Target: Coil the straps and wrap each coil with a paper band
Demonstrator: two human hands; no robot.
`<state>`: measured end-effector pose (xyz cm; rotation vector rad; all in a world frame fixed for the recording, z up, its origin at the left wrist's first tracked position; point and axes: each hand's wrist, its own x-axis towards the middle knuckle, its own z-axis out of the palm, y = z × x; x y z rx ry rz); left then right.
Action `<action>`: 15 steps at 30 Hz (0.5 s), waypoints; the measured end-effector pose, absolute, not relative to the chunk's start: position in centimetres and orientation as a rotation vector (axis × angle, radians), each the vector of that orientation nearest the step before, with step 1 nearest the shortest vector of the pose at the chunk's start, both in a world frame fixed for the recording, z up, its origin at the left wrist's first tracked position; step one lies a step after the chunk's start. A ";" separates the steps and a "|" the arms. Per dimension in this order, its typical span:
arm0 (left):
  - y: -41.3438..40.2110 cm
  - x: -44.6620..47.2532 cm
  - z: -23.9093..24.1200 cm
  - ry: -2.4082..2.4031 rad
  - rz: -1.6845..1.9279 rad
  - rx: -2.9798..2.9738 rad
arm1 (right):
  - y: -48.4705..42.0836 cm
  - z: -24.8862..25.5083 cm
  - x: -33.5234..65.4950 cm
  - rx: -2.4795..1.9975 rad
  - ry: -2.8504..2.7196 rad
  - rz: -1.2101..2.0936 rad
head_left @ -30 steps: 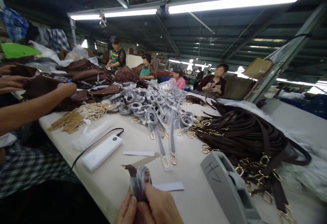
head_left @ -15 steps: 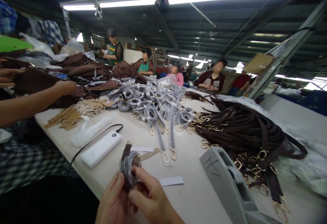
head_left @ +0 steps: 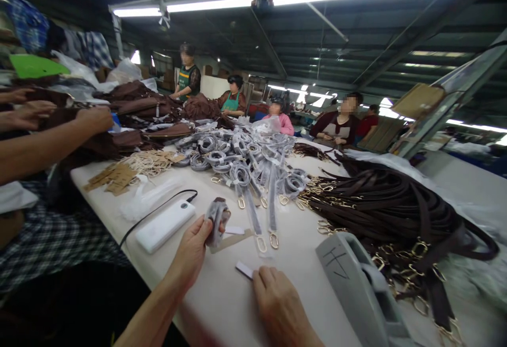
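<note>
Held up over the table, a coiled strap in clear plastic wrap [head_left: 216, 224] is pinched by my left hand [head_left: 194, 249], thumb at its near side. My right hand [head_left: 277, 299] is low over the tabletop, fingers bent around the right end of a white paper strip [head_left: 244, 270], whose left end sticks out tilted. The thumb and the covered part of this strip are hidden. Behind the coil, another white strip [head_left: 234, 230] and a brown paper piece [head_left: 237, 238] lie on the table.
A white power bank [head_left: 165, 225] with a black cable lies left. Wrapped coils [head_left: 240, 172] pile up ahead. Dark brown straps with gold clasps [head_left: 380, 194] and a grey tape dispenser-like object [head_left: 352, 278] are right. A co-worker's hands [head_left: 93, 120] handle brown fabric at left.
My right hand has left the coil and moved right to the white strip, which has shifted left and tilted. My left hand has carried the coil forward. The view has turned slightly left.
</note>
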<state>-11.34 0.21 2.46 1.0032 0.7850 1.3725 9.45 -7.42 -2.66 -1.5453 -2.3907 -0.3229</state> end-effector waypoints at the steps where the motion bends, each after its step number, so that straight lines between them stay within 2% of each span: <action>1: 0.4 -11.1 2.4 0.784 1.351 1.016 | -7.4 -2.6 9.7 -1.543 -2.363 -0.299; 3: 0.6 -10.5 2.3 0.787 1.306 1.054 | -7.3 -1.9 10.5 -1.600 -2.235 -0.104; 6: 0.9 -9.5 2.2 0.801 1.226 1.105 | -7.2 -0.1 11.7 -1.696 -1.880 0.465; 9: 1.2 -8.5 2.3 0.813 1.208 1.134 | -7.3 1.3 12.4 -1.600 -1.503 0.955; 12: 1.3 -7.4 2.5 0.810 1.175 1.141 | -7.5 1.9 12.9 -1.511 -1.278 1.185; 15: 1.0 -6.2 2.8 0.785 1.072 1.198 | -7.6 2.0 13.5 -1.530 -1.229 1.198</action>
